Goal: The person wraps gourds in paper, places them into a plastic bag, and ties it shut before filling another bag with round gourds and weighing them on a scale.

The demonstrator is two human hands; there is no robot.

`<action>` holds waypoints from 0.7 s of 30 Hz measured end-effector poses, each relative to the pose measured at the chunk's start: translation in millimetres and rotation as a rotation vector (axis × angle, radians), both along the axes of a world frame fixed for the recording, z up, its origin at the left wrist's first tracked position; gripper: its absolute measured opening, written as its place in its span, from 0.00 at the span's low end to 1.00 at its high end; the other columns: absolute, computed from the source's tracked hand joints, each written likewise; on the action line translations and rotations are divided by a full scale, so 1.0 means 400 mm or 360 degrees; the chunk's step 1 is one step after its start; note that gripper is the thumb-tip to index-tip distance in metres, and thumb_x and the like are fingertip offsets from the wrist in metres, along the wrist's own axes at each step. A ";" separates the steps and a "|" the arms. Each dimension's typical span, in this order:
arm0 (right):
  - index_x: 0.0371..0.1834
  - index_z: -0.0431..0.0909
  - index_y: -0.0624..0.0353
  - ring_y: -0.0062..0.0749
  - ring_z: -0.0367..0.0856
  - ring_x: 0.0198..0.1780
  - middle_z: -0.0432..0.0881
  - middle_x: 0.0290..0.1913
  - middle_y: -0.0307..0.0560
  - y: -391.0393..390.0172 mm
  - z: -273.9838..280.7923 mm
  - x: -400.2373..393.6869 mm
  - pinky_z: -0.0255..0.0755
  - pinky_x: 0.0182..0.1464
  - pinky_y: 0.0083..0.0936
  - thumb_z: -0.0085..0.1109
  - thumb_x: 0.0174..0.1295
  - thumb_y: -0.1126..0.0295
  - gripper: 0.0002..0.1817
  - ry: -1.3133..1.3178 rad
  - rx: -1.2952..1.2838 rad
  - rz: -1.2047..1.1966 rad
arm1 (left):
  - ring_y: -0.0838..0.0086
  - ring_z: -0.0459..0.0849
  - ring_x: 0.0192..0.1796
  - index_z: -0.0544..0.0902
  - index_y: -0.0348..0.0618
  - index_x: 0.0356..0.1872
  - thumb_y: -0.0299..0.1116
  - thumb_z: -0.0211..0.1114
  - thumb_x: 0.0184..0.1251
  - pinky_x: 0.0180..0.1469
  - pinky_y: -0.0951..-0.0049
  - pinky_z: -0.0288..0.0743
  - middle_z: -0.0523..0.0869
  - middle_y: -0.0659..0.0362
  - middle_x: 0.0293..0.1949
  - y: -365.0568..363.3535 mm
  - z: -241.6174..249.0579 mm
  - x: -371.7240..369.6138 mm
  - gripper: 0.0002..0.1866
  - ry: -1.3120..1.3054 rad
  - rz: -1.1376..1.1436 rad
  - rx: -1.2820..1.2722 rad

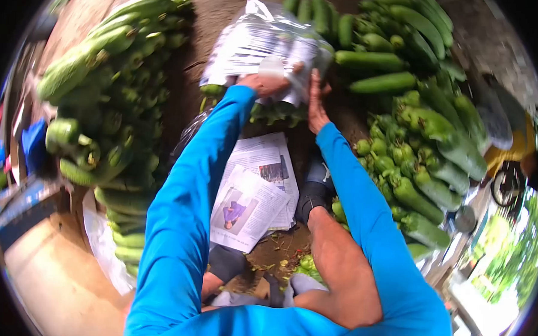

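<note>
A clear plastic bag [244,38] with newspaper-wrapped contents lies in front of me. Green vegetables show beneath its near edge. My left hand [266,84] rests on the near side of the bundle, fingers stretched to the right; a pale blurred spot hides part of it. My right hand [317,104] lies flat along the bag's right side, fingers straight and pointing away from me. Both hands touch the bag. Loose printed newspaper sheets [260,161] lie in a stack between my arms, nearer to me.
A tall heap of long green gourds [113,95] stands on the left. On the right are cucumbers [384,83] and another pile of green gourds [424,193]. A dark shoe [318,176] is beside the newspaper. White plastic sheeting [101,239] lies at lower left.
</note>
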State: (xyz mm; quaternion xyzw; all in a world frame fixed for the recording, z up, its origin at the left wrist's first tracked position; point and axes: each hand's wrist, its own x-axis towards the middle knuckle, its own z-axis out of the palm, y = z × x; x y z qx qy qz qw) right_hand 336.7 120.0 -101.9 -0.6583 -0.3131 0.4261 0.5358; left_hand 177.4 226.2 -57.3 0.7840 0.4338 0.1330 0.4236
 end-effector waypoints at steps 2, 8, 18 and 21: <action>0.78 0.48 0.53 0.37 0.52 0.75 0.51 0.77 0.45 -0.005 0.097 -0.030 0.50 0.74 0.35 0.49 0.59 0.28 0.53 0.0232 -0.0213 -0.0020 | 0.53 0.76 0.55 0.77 0.42 0.58 0.46 0.51 0.67 0.60 0.60 0.66 0.77 0.43 0.54 -0.006 -0.010 0.002 0.24 0.0068 0.0032 0.0053; 0.61 0.75 0.57 0.32 0.76 0.55 0.78 0.57 0.43 0.072 0.111 0.011 0.70 0.58 0.31 0.57 0.61 0.36 0.38 0.0206 -0.0443 -0.0075 | 0.53 0.76 0.50 0.78 0.42 0.55 0.45 0.53 0.67 0.57 0.58 0.67 0.78 0.45 0.49 -0.030 -0.037 0.038 0.22 0.0143 0.0229 0.0350; 0.72 0.63 0.61 0.39 0.72 0.61 0.72 0.65 0.49 0.089 0.056 0.020 0.65 0.65 0.35 0.45 0.63 0.31 0.47 -0.0110 -0.0573 0.0207 | 0.55 0.75 0.42 0.79 0.43 0.49 0.43 0.55 0.66 0.48 0.55 0.69 0.77 0.50 0.39 -0.348 -0.013 -0.024 0.18 -0.0402 0.0781 0.0440; 0.76 0.54 0.59 0.47 0.61 0.70 0.58 0.74 0.50 0.129 0.019 0.100 0.58 0.69 0.47 0.43 0.54 0.22 0.58 -0.0159 -0.0851 0.0439 | 0.58 0.74 0.44 0.76 0.44 0.45 0.40 0.58 0.64 0.43 0.56 0.68 0.75 0.53 0.40 -0.511 0.082 -0.180 0.13 -0.0456 0.0550 0.0450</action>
